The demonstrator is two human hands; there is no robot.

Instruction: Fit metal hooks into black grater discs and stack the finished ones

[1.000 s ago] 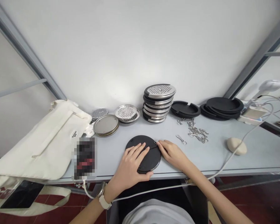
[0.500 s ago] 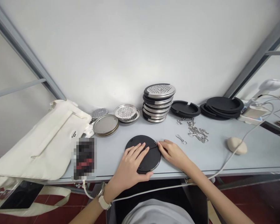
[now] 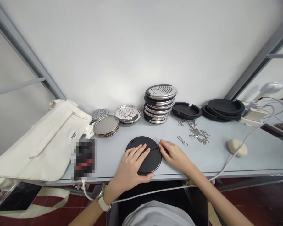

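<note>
A round black disc (image 3: 153,160) lies on the grey table near its front edge. My left hand (image 3: 134,164) rests flat across it with fingers spread, thumb along the near rim. At the disc's upper right edge my right hand (image 3: 171,153) pinches a small silver metal clip (image 3: 157,144); the fingers cover most of it. A loose clip (image 3: 182,140) lies just beyond my right hand. Farther back is a small pile of similar clips (image 3: 199,133).
Along the wall stand a stack of perforated metal discs in black holders (image 3: 162,91), plain metal discs (image 3: 106,125), perforated plates (image 3: 126,112) and black holders (image 3: 187,110), (image 3: 226,106). A cream bag (image 3: 47,141) lies left. A white cable (image 3: 231,161) crosses near a beige rounded object (image 3: 237,147).
The view has shifted very slightly. Both hands stay in nearly the same place on the disc, with the right fingers still at the clip on its edge.
</note>
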